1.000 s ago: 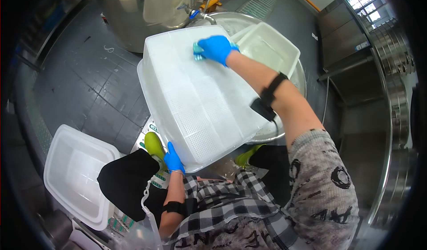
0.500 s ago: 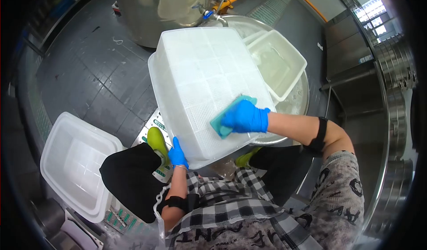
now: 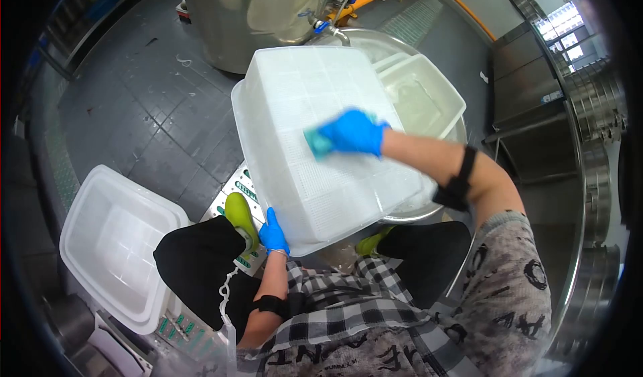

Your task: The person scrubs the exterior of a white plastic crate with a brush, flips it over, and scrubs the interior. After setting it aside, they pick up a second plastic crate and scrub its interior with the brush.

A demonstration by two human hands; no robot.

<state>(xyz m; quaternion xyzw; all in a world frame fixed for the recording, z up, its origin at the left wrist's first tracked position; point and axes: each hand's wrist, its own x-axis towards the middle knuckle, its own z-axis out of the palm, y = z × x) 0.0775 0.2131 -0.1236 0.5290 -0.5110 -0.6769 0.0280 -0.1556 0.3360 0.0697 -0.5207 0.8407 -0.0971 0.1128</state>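
Two gloved hands on one upturned white crate [image 3: 321, 85], and they're doing very different things. Your right hand [image 3: 355, 134] has its fingers closed round a teal sponge [image 3: 317, 144] against the crate's mesh base, about mid-base. It's motion-blurred, so I can't call the sponge's long axis. The crate's own long axis runs from your lap away toward the tap [image 3: 328, 27]. Your left hand [image 3: 273, 234] looks clamped on the rim at the crate's near left corner, thumb up the wall, other fingers mostly hidden; your right is way closer to the mid-base. Right of the crate there's a cream tub [image 3: 425, 102] in a round metal basin [image 3: 375, 39], can't tell if they touch. Another white tub [image 3: 124, 216] sits well apart on the crate's left. Nothing blocks the mesh except your own right forearm crossing the right edge.
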